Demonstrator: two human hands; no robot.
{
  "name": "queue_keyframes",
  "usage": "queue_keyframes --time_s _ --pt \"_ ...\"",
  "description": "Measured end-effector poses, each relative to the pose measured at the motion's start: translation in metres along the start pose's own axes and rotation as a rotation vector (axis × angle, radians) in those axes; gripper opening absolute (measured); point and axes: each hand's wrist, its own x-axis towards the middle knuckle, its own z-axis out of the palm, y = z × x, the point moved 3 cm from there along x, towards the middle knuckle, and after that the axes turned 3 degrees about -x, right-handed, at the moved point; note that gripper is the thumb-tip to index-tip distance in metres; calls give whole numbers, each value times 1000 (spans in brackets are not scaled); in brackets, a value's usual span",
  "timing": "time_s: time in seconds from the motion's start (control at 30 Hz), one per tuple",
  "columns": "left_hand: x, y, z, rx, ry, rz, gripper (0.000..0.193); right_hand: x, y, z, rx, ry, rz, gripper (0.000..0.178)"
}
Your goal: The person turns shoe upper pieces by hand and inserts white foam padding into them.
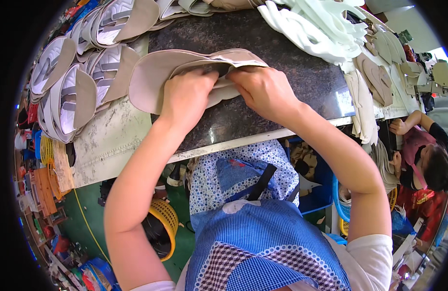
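A beige visor cap [148, 82] is between my two hands, over a dark speckled board [301, 92] on the table. Its wide brim points to the left. My left hand [187, 94] is closed on the cap's near edge, with the fingertips tucked inside the band. At the other end of the band, my right hand [265, 92] pinches the edge between thumb and fingers. The inside of the cap and some of my fingertips are hidden.
Stacks of beige visor caps [85, 94] cover the table's left side. White curved foam strips [313, 29] are heaped at the back right, near beige fabric pieces [374, 80]. A yellow basket [168, 220] stands below on the floor. Another person [425, 155] sits at the right.
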Motion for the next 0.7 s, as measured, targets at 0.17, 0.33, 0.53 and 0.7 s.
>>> queue_keyframes --time_s 0.17,0.33,0.53,0.7 --pt "-45 3 2 496 29 473 33 -8 -14 1 -148 -197 -153 38" --pt "-46 22 -10 666 -609 421 43 -5 -4 -8 -200 -217 -326 43" --pt "-61 -16 -11 98 -139 290 38 -1 -52 15 16 -148 -234 58" --pt "-102 -68 -22 -469 -66 102 46 -13 -51 25 -21 -358 -139 61"
